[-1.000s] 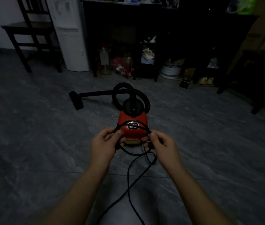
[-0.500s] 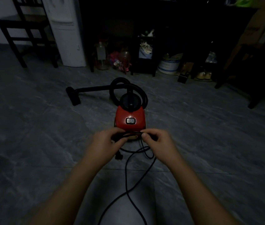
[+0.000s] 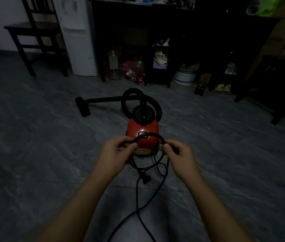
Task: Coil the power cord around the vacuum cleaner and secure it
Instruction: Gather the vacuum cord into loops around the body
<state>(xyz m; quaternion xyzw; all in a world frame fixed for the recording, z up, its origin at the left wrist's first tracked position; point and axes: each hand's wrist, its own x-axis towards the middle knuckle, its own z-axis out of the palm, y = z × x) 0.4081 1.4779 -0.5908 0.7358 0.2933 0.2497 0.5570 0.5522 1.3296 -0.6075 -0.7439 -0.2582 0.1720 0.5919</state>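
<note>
Dim room, grey tiled floor (image 3: 33, 163). Red canister vacuum cleaner (image 3: 143, 135) sits on the floor mid-frame, open floor on its left, right and near side. Its black hose (image 3: 129, 96) loops behind the body, and the wand runs left to a floor nozzle (image 3: 82, 106) lying on the tiles. Far edge of the open area: dark wooden chair (image 3: 36, 37) at upper left, white appliance (image 3: 78, 35) beside it, then a dark shelf unit (image 3: 173, 32) with jars, a bucket and shoes crowded under it. More dark furniture (image 3: 281, 81) closes the right side.

Both forearms reach forward from the bottom of frame, wrists about level, hands just in front of the vacuum's near face. Left hand (image 3: 115, 152) pinches the black power cord (image 3: 138, 203) between thumb and curled fingers; right hand (image 3: 178, 152) does the same, thumb on top. Between the 2 hands the cord arcs up as a loop across the vacuum's top, over the switch area. Below the hands, slack cord hangs in tangled loops and trails on the floor toward the camera. The plug (image 3: 146, 179) dangles or lies just below the left hand; cannot tell if it touches the floor. Cord not yet wound around the body.
</note>
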